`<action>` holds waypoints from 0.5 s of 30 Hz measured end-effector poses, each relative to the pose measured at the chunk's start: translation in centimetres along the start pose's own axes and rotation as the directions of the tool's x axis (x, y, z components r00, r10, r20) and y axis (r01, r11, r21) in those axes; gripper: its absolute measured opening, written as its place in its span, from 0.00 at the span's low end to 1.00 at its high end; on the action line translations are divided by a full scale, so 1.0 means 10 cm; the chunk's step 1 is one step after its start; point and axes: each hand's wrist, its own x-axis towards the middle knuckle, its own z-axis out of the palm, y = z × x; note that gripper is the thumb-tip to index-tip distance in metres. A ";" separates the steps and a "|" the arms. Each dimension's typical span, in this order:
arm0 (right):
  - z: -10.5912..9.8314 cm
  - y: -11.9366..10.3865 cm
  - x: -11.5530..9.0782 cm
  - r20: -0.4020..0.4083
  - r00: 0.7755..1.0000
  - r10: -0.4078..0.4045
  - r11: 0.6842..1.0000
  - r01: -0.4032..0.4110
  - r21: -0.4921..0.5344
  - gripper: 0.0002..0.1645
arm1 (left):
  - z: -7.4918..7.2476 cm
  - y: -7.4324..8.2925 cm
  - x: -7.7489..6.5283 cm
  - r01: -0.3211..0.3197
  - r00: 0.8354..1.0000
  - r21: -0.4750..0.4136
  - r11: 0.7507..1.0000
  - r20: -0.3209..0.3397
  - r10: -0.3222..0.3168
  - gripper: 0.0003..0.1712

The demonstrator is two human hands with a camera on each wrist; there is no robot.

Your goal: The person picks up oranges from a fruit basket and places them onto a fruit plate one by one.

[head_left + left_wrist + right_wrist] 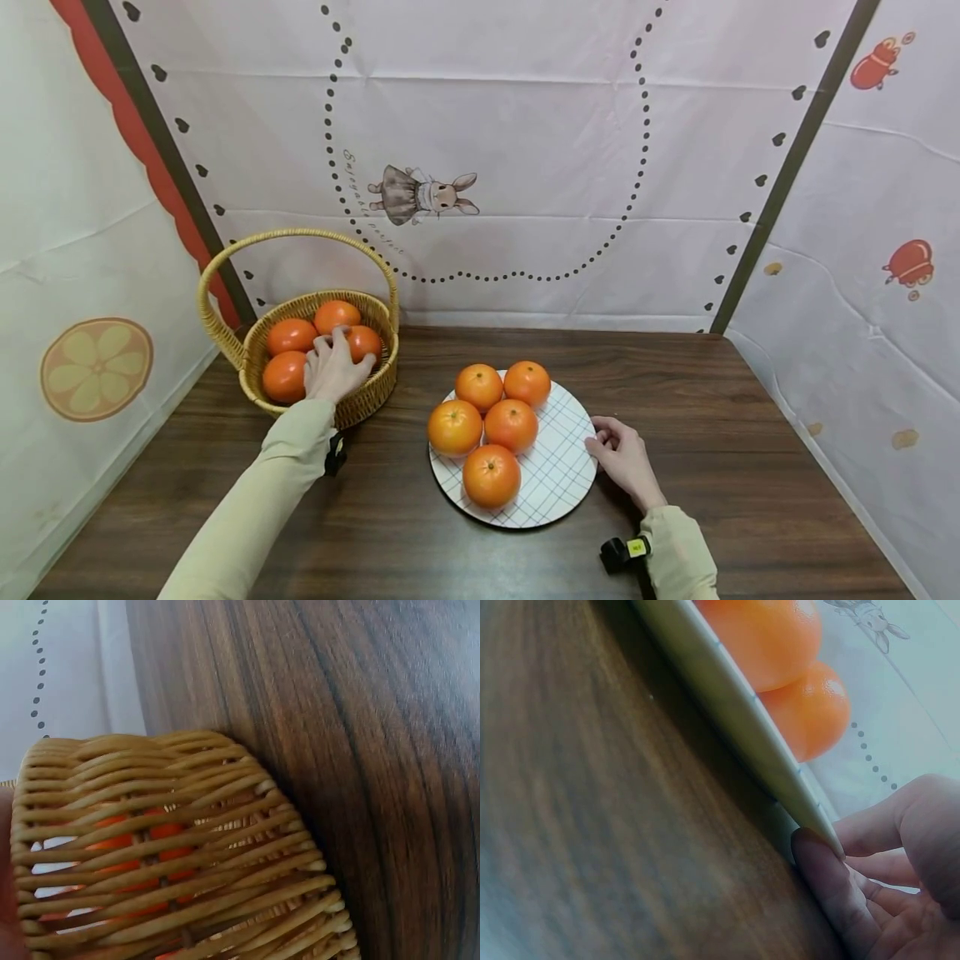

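Observation:
In the head view my left hand reaches over the near rim of a wicker basket. Its fingers and thumb lie around an orange-red fruit at the basket's right side; the palm side is hidden. Several similar smooth fruits sit beside it. My right hand pinches the right edge of a round white plate with a blue grid. In the right wrist view, the thumb lies under the plate's rim. Several oranges rest on the plate's left half.
The tall basket handle arches above the fruits. Basket and plate stand apart on a dark wooden table. A printed white cloth hangs behind the table and along both sides.

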 end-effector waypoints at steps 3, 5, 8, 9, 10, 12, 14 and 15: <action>0.00 0.00 -0.01 0.002 1.000 0.002 1.000 -0.002 -0.001 0.20 | 0.03 -0.01 0.00 0.001 1.000 -0.016 1.000 -0.002 -0.001 0.41; 0.00 -0.01 -0.01 0.003 1.000 0.004 1.000 -0.004 -0.001 0.20 | 0.05 -0.03 0.00 0.005 1.000 -0.028 1.000 0.003 -0.005 0.42; 0.00 -0.01 -0.01 0.004 1.000 0.005 1.000 -0.005 0.001 0.21 | 0.07 -0.04 0.00 0.006 1.000 -0.038 0.999 0.011 -0.006 0.44; 0.00 -0.01 -0.01 0.004 1.000 0.004 1.000 -0.004 0.001 0.20 | 0.07 -0.05 0.00 0.004 1.000 -0.039 0.999 0.015 -0.004 0.44; 0.00 -0.01 -0.01 0.002 1.000 0.003 1.000 -0.003 0.003 0.20 | 0.08 -0.05 0.00 0.000 1.000 -0.039 0.999 0.022 0.000 0.45; 0.00 -0.01 -0.01 0.002 1.000 0.004 1.000 -0.004 0.002 0.20 | 0.08 -0.05 0.00 -0.009 0.999 -0.037 0.999 0.032 0.010 0.45; 0.00 -0.01 -0.01 0.002 1.000 0.006 1.000 -0.006 -0.002 0.20 | 0.08 -0.05 -0.01 -0.017 0.999 -0.033 0.999 0.042 0.018 0.45; -0.01 -0.01 -0.01 0.002 1.000 0.008 1.000 -0.008 -0.002 0.20 | 0.08 -0.05 -0.01 -0.018 0.999 -0.031 0.999 0.047 0.020 0.45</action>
